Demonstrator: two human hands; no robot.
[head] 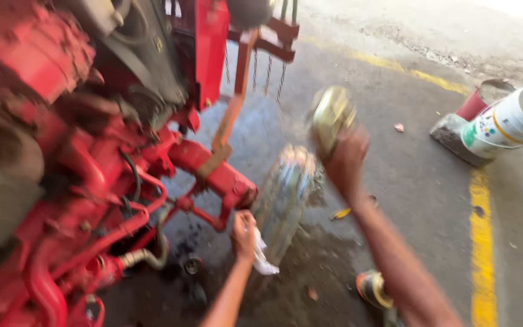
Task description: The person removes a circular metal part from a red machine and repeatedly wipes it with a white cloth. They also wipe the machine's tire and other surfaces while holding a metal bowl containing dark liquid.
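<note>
Both forearms rose from the bottom edge toward the red engine (92,169), which filled the left half of the view. Right of the engine, the right hand (346,160) was raised and closed around a blurred, brass-coloured can (331,118), fingers wrapped about its lower part so that the can stood above the knuckles, tilted toward the engine. Motion blur hid the can's exact shape. Lower and nearer the engine, the left hand (244,233) was clenched on a white rag (263,257) that hung out below the fist. Between the two hands, just right of the engine's lowest red fitting, a clear, smeared object (286,197) slanted down toward the rag; what it was could not be told, nor whether either hand touched it.

Under the engine the concrete floor (407,175) was dark with a wet stain, and a small round cap (192,264) lay in it. Well right of the engine, a white bucket (509,121) lay on its side against a grey block (452,136), with a red container (473,103) behind. A yellow line (482,242) ran down the floor beneath the bucket. Chains (267,72) hung from the red frame at the engine's top.
</note>
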